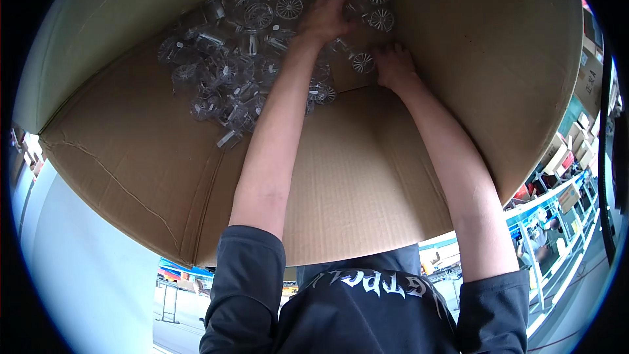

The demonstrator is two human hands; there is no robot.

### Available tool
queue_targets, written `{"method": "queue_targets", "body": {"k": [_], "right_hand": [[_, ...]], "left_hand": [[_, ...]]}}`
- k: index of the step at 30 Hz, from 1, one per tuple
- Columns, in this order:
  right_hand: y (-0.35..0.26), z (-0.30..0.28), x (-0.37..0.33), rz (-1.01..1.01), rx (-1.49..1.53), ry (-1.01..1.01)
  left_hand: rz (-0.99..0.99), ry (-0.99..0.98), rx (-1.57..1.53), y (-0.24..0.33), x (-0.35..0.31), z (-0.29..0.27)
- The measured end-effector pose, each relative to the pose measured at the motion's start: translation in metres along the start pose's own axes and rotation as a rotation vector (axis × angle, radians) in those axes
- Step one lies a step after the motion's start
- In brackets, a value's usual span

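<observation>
Inside a deep cardboard box, my left hand (325,18) reaches to the far side. Its fingers and thumb curve around a clear plastic piece (356,5), whose outline is faint. My right hand (395,65) rests low by the right wall, fingers bent and a little apart, nothing plainly held. Just left of it lies a clear piece with a round spoked end (363,62). More such pieces stand in a line along the right wall, among them a spoked disc-ended piece (381,19). A loose heap of clear pieces (226,69) lies left of my left forearm, several tipped over.
Tall cardboard walls surround my arms, with the right wall (485,59) close to my right forearm and the near flap (360,177) below both. Outside the box, a white railing (563,223) and stacked cartons (570,144) show at the right.
</observation>
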State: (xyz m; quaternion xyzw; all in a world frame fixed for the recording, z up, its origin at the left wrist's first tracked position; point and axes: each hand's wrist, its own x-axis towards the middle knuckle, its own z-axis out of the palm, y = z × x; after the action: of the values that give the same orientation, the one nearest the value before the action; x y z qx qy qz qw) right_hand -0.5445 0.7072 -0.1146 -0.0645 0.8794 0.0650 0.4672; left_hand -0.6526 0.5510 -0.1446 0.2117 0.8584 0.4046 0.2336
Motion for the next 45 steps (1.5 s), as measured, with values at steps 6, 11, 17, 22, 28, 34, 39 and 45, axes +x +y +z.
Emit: {"method": "queue_targets", "body": {"k": [6, 11, 17, 22, 28, 34, 39, 45], "right_hand": [[0.004, -0.004, 0.004, 0.054, -0.04, 0.055], [0.005, -0.011, 0.006, 0.14, -0.054, 0.165], [0.003, -0.004, -0.004, 0.023, -0.051, 0.226], [0.005, 0.02, 0.002, 0.085, 0.009, 0.27], [0.0, 0.019, 0.01, 0.143, -0.135, 0.381], [0.006, 0.002, 0.008, 0.042, -0.157, 0.404], [0.007, -0.015, 0.005, -0.026, -0.166, 0.383], [0.012, -0.026, 0.017, -0.018, -0.126, 0.257]], "left_hand": [[-0.094, -0.087, 0.213, 0.011, 0.001, 0.004], [-0.261, -0.055, 0.328, 0.013, 0.006, 0.016], [-0.095, 0.019, 0.214, -0.001, -0.005, 0.018], [-0.073, -0.003, 0.327, 0.013, -0.016, 0.013], [-0.301, -0.15, 0.243, 0.011, -0.002, 0.015], [-0.359, -0.046, 0.175, 0.016, 0.003, 0.014], [-0.291, -0.007, 0.141, 0.02, 0.009, 0.002], [-0.276, 0.002, 0.131, 0.019, 0.023, 0.005]]}}
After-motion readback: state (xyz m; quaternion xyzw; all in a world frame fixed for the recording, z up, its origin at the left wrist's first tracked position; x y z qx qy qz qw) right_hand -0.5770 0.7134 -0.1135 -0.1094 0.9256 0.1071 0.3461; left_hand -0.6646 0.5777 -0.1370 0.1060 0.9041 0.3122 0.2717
